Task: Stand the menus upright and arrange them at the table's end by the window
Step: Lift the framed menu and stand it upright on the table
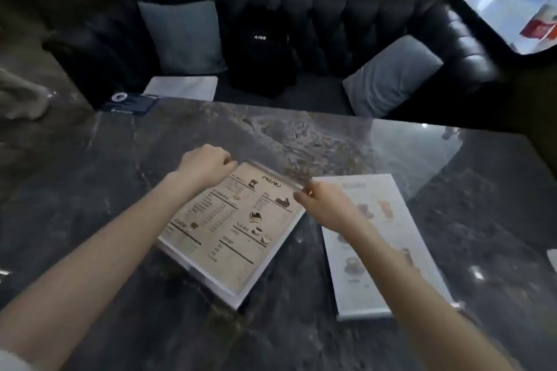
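Left hand (208, 166) pinched on the far left corner, right hand (321, 200) pinched on the far right corner, of a beige menu in a clear acrylic stand (233, 229). Lying on the dark marble table (120, 159), long axis slanting away rightward, "MENU" heading farthest. Just right, flat, a white drinks menu (388, 238), lengthwise away.

A beige menu (232, 229) is held at its far corners, lying flat. A white menu (382, 247) is laid flat beneath the right forearm.
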